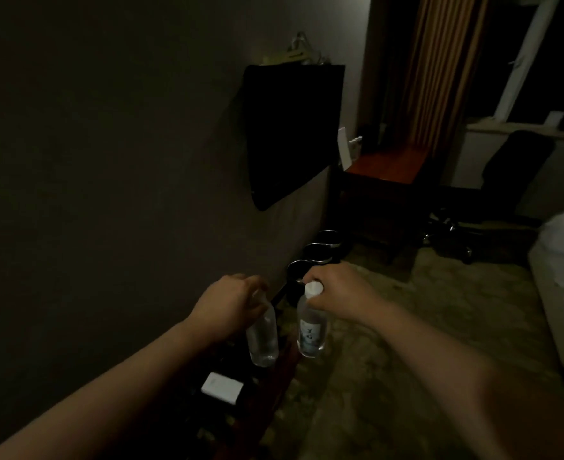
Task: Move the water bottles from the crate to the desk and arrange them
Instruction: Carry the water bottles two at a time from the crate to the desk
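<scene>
In the dim room, head view, both arms reached forward over a low dark surface along the wall. The left hand (232, 302) held a clear water bottle (263, 340) by its top, fingers curled round the neck, cap hidden; the bottle hung tilted. The right hand (335, 295) gripped a second water bottle (310, 333) just under its white cap (313, 289), fingers closed on the neck; this one hung nearly upright, label facing the camera. The two bottles were just beside each other, apart. A white box (222, 388) lay below them. Three dark round bins (318, 252) stood in a row along the wall. Farther off, the red-brown counter (390, 167) stood beside a black chair (512, 174). A black television (293, 134) was mounted on the wall.
</scene>
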